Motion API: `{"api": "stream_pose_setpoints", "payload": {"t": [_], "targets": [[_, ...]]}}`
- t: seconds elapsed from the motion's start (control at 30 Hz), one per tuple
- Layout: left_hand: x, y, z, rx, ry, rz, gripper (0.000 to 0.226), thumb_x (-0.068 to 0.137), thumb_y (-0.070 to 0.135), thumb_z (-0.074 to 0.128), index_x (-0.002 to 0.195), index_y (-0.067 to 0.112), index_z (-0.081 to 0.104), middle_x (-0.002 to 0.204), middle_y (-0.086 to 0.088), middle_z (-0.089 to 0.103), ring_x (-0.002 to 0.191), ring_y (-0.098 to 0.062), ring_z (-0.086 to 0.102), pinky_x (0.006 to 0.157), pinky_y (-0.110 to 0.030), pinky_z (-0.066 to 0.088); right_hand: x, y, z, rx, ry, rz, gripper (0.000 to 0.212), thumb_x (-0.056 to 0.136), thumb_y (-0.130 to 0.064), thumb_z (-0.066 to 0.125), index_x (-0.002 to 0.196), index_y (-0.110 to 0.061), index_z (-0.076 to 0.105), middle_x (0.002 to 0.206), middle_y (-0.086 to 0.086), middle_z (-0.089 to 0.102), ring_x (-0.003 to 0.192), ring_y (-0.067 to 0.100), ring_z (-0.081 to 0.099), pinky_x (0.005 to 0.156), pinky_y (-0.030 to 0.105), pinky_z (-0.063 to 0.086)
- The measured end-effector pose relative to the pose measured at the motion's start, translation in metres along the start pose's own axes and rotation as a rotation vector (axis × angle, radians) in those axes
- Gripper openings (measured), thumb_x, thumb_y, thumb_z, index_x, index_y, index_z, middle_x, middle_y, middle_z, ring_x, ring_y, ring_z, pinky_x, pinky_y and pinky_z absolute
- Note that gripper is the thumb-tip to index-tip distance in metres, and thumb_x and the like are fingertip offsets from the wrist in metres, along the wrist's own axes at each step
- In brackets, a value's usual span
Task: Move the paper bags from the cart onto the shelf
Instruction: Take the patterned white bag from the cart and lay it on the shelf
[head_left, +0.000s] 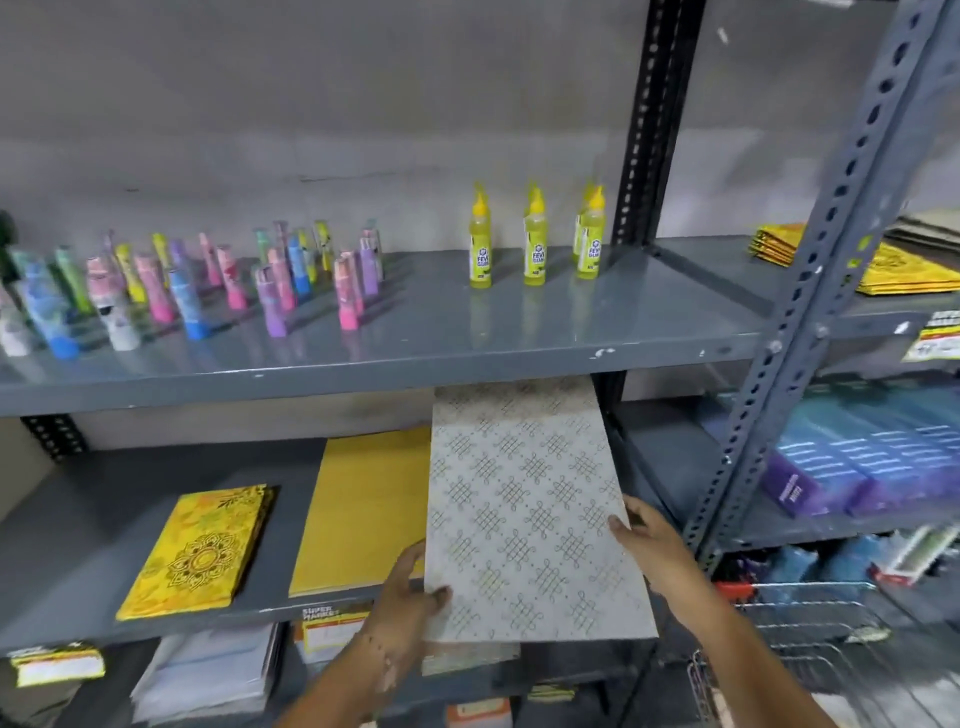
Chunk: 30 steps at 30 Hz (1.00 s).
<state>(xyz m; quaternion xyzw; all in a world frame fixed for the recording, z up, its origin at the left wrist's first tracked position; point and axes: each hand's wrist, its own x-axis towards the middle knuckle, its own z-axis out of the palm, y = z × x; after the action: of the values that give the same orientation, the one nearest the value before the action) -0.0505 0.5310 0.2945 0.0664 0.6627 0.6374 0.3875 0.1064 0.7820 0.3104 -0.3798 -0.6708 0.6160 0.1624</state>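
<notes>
A flat grey paper bag (524, 504) with a looped knot pattern lies half on the middle grey shelf (88, 519), its near end sticking out over the front edge. My left hand (410, 587) grips its near left corner, thumb on top. My right hand (644, 535) holds its right edge. Left of it on the same shelf lie a plain yellow bag stack (358, 509) and a yellow mandala-print bag stack (202, 551). The wire cart (810, 623) shows at the lower right.
The upper shelf (415, 322) carries several pastel tubes (171, 280) and yellow glue bottles (535, 244). A slotted grey upright (810, 280) stands just right of my right hand. Purple boxes (841, 467) and yellow bags (904, 270) fill the neighbouring rack. White paper stacks (208, 675) lie below.
</notes>
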Motion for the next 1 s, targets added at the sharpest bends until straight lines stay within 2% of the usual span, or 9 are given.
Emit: {"api": "stream_pose_setpoints", "payload": {"t": [0.1, 0.17, 0.27, 0.43, 0.53, 0.67, 0.77, 0.87, 1.0], "targets": [[0.045, 0.018, 0.004, 0.046, 0.019, 0.015, 0.052, 0.087, -0.008, 0.056, 0.106, 0.041, 0.054, 0.106, -0.007, 0.069, 0.098, -0.025, 0.065, 0.082, -0.046, 0.057, 0.026, 0.009, -0.002, 0.010, -0.005, 0.205, 0.014, 0.088, -0.020, 0.065, 0.100, -0.022, 0.058, 0.095, 0.002, 0.068, 0.086, 0.021, 0.068, 0.068, 0.034, 0.056], [0.075, 0.025, 0.008, 0.076, 0.004, 0.026, 0.050, 0.087, -0.008, 0.056, 0.111, 0.036, 0.053, 0.115, -0.010, 0.066, 0.102, -0.028, 0.063, 0.088, -0.049, 0.054, 0.043, 0.015, -0.001, -0.037, 0.060, 0.300, 0.009, 0.086, -0.009, 0.066, 0.084, -0.007, 0.059, 0.074, 0.010, 0.065, 0.062, 0.016, 0.063, 0.060, 0.029, 0.052], [0.109, 0.032, 0.020, 0.094, 0.034, 0.019, 0.049, 0.088, -0.009, 0.053, 0.126, 0.022, 0.048, 0.125, -0.010, 0.059, 0.111, -0.030, 0.057, 0.094, -0.047, 0.050, 0.072, 0.030, 0.000, -0.209, 0.259, 0.259, 0.023, 0.080, -0.009, 0.072, 0.087, 0.012, 0.065, 0.083, 0.033, 0.063, 0.066, 0.024, 0.059, 0.076, 0.043, 0.055], [0.141, 0.027, 0.050, 0.279, 0.167, 0.008, 0.053, 0.085, -0.016, 0.050, 0.133, 0.006, 0.049, 0.126, -0.007, 0.057, 0.104, -0.017, 0.050, 0.090, -0.025, 0.042, 0.090, 0.027, 0.005, -0.303, 0.326, 0.175, 0.019, 0.086, -0.012, 0.063, 0.101, -0.004, 0.071, 0.086, 0.012, 0.069, 0.080, 0.028, 0.063, 0.072, 0.035, 0.047], [0.164, 0.018, 0.056, 0.453, 0.223, -0.039, 0.058, 0.082, -0.004, 0.060, 0.137, 0.008, 0.046, 0.132, -0.009, 0.059, 0.118, -0.026, 0.056, 0.099, -0.032, 0.048, 0.107, 0.030, 0.005, -0.467, 0.306, 0.149, 0.013, 0.090, -0.014, 0.055, 0.087, -0.009, 0.067, 0.087, 0.015, 0.066, 0.077, 0.029, 0.058, 0.073, 0.037, 0.050], [0.187, 0.002, 0.059, 0.674, 0.313, -0.090, 0.046, 0.078, 0.010, 0.064, 0.124, 0.012, 0.059, 0.112, -0.011, 0.070, 0.104, -0.029, 0.065, 0.091, -0.038, 0.055, 0.120, 0.038, 0.000, -0.473, 0.276, 0.132, 0.023, 0.092, -0.013, 0.054, 0.109, -0.005, 0.068, 0.104, 0.016, 0.071, 0.083, 0.025, 0.062, 0.072, 0.029, 0.049], [0.196, -0.010, 0.062, 0.675, 0.327, -0.119, 0.045, 0.079, 0.005, 0.059, 0.123, 0.006, 0.058, 0.104, -0.014, 0.072, 0.099, -0.031, 0.067, 0.088, -0.043, 0.057, 0.126, 0.044, -0.003, -0.447, 0.276, 0.123, 0.022, 0.090, -0.010, 0.058, 0.107, -0.002, 0.069, 0.105, 0.016, 0.073, 0.095, 0.030, 0.068, 0.084, 0.035, 0.053], [0.186, -0.004, 0.069, 0.626, 0.330, -0.128, 0.042, 0.081, -0.001, 0.058, 0.123, 0.001, 0.057, 0.106, -0.016, 0.071, 0.102, -0.032, 0.066, 0.091, -0.038, 0.055, 0.128, 0.048, -0.007, -0.436, 0.267, 0.112, 0.022, 0.088, -0.009, 0.061, 0.107, -0.005, 0.070, 0.103, 0.012, 0.074, 0.088, 0.025, 0.070, 0.074, 0.030, 0.054], [0.182, -0.001, 0.071, 0.705, 0.362, -0.103, 0.018, 0.077, 0.000, 0.060, 0.093, 0.008, 0.066, 0.099, -0.013, 0.073, 0.094, -0.028, 0.068, 0.085, -0.036, 0.058, 0.126, 0.055, -0.011, -0.424, 0.267, 0.102, 0.024, 0.084, -0.012, 0.066, 0.107, -0.009, 0.071, 0.106, 0.009, 0.074, 0.088, 0.019, 0.068, 0.073, 0.020, 0.050]]}}
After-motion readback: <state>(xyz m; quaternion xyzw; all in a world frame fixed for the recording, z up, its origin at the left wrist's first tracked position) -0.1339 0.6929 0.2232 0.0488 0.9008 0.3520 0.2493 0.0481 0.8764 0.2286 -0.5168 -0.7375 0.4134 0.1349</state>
